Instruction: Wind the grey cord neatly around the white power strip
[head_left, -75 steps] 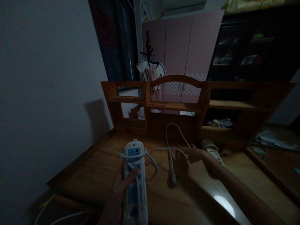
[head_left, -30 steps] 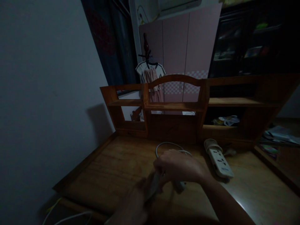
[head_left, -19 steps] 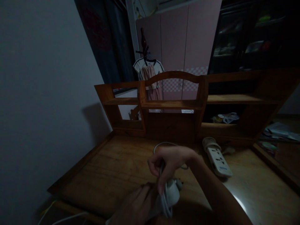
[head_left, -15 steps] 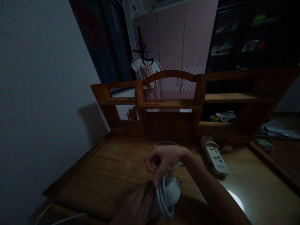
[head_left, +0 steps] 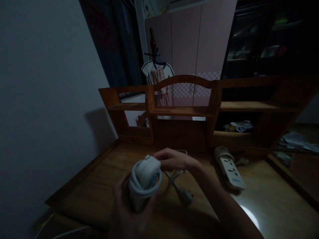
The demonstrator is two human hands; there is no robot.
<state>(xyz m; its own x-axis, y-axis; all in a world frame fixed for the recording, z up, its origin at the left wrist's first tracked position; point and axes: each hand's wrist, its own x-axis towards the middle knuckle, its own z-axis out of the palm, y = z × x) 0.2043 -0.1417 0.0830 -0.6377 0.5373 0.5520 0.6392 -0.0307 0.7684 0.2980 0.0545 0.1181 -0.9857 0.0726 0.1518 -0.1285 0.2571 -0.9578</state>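
My left hand (head_left: 129,209) is wrapped around a white power strip (head_left: 147,172), which stands roughly upright with its end toward me. Loops of its white power cord (head_left: 146,192) go around the body near the top; its sockets are hidden. My right hand (head_left: 173,159) is closed just beyond the strip's top end, fingers bent around the cord, though the fingertips are partly hidden. From there the loose cord runs down to a plug (head_left: 185,197) with dark prongs, low over the wooden desk (head_left: 99,186).
A second white power strip (head_left: 231,172) with its cord wound around one end lies on the right of the desk. Behind stands a wooden shelf unit (head_left: 181,111) with small items at right. A wall (head_left: 50,99) borders the left. White cords (head_left: 72,232) show at lower left.
My left hand has raised the strip and tilted it upright, to the left. My right hand has moved from the wound loops to the strip's far side. The plug now hangs apart from the strip.
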